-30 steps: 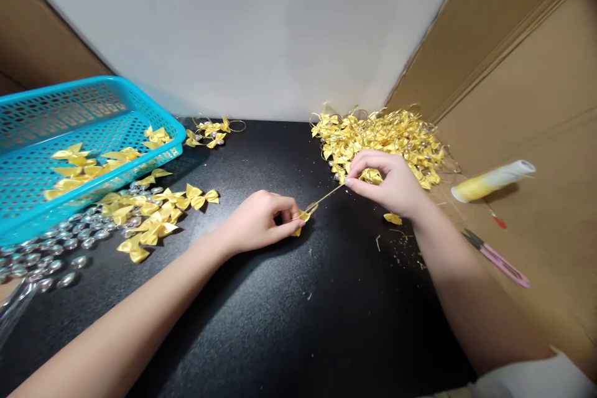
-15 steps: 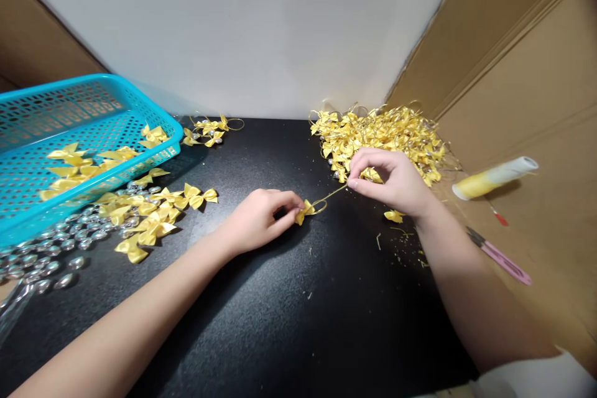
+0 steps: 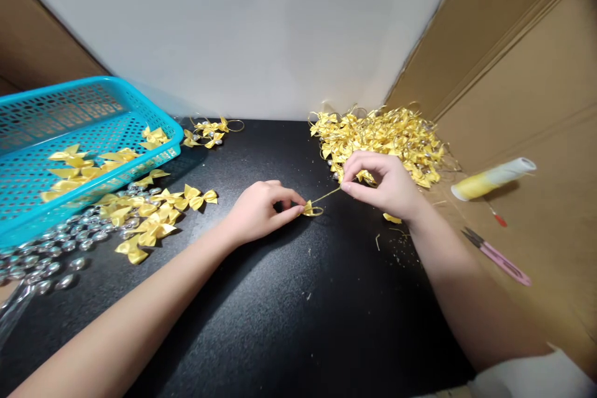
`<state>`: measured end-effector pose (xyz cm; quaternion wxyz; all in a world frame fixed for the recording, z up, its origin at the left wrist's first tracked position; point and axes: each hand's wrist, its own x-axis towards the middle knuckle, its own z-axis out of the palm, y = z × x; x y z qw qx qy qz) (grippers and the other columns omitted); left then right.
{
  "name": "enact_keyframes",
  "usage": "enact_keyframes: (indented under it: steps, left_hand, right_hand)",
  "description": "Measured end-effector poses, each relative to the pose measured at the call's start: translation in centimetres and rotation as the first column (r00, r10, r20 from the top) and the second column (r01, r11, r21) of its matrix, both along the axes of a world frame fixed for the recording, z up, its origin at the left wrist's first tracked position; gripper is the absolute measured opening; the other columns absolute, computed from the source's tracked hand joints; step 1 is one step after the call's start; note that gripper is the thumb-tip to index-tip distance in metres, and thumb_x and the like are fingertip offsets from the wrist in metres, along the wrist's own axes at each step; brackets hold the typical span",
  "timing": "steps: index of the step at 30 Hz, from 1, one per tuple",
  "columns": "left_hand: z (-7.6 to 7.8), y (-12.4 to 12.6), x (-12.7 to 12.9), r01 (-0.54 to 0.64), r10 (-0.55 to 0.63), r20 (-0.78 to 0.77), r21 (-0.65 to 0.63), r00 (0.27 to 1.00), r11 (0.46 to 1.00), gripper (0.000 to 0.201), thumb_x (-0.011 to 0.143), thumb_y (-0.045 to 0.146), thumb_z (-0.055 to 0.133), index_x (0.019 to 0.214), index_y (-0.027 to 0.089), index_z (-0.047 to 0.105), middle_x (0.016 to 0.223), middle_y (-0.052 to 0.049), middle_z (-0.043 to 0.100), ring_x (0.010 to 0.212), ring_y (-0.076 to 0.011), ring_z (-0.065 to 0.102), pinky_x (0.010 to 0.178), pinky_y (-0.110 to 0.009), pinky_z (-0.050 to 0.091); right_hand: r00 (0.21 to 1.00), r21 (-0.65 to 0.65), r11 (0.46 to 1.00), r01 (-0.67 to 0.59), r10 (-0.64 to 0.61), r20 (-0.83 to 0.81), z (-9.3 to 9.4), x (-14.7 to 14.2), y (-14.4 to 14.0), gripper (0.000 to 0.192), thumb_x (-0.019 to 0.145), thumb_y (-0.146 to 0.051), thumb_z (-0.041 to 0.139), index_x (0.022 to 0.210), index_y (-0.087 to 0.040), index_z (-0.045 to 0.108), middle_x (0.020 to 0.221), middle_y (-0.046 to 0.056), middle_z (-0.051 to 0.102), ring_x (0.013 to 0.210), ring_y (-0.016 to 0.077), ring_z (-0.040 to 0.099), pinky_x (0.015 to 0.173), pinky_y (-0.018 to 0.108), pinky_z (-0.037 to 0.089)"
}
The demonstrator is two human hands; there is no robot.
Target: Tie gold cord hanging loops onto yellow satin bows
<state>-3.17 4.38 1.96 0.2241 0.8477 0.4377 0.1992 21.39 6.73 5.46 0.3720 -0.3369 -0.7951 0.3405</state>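
On the black table (image 3: 261,323), the left hand (image 3: 259,211) pinches one small yellow bow (image 3: 308,208) between thumb and fingertips, while the right hand (image 3: 387,183), just right of the bow, nips the gold thread (image 3: 326,194) running from it. One blue basket (image 3: 88,137) stands far left of the bow, holding about six bows; loose bows and silver beads (image 3: 51,249) too many to count lie beside it. One heaped pile of finished bows (image 3: 387,134) sits behind the right hand, with one thread spool (image 3: 494,179) and one pair of pink snips (image 3: 497,256) to its right; no writing is legible.
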Motion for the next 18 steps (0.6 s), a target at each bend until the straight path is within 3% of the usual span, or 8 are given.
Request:
enact_keyframes:
  steps: [5, 10, 18]
  left_hand:
    - [0.48, 0.89, 0.22, 0.082, -0.085, -0.084, -0.033, 0.993, 0.996, 0.018, 0.086, 0.03, 0.06, 0.085, 0.021, 0.076, 0.066, -0.002, 0.071, 0.064, -0.0154, 0.06, 0.062, -0.026, 0.043]
    - [0.37, 1.08, 0.33, 0.149, -0.15, -0.036, -0.031, 0.988, 0.988, 0.018, 0.088, 0.028, 0.058, 0.081, 0.02, 0.072, 0.08, -0.003, 0.074, 0.075, -0.017, 0.063, 0.073, -0.029, 0.045]
    - [-0.26, 0.41, 0.24, 0.116, -0.117, 0.033, 0.025, 0.993, 0.993, 0.02, 0.089, 0.031, 0.058, 0.081, 0.02, 0.072, 0.086, -0.004, 0.066, 0.082, -0.0177, 0.057, 0.08, -0.032, 0.044]
  right_hand:
    - [1.0, 0.006, 1.0, 0.015, -0.015, -0.01, 0.01, -0.03, 0.02, 0.012, 0.076, -0.018, 0.067, 0.065, -0.021, 0.062, 0.072, 0.0, 0.061, 0.071, 0.0144, 0.057, 0.071, 0.032, 0.048]
    - [0.999, 0.014, 0.999, 0.033, -0.033, -0.008, 0.29, 0.52, 0.26, 0.013, 0.075, -0.016, 0.067, 0.065, -0.021, 0.062, 0.072, -0.001, 0.061, 0.07, 0.0138, 0.057, 0.071, 0.032, 0.047]
    - [0.996, 0.008, 0.997, 0.079, -0.079, -0.042, 0.33, 0.88, 0.57, 0.012, 0.073, -0.018, 0.067, 0.062, -0.022, 0.061, 0.071, -0.001, 0.062, 0.068, 0.0137, 0.056, 0.069, 0.032, 0.048]
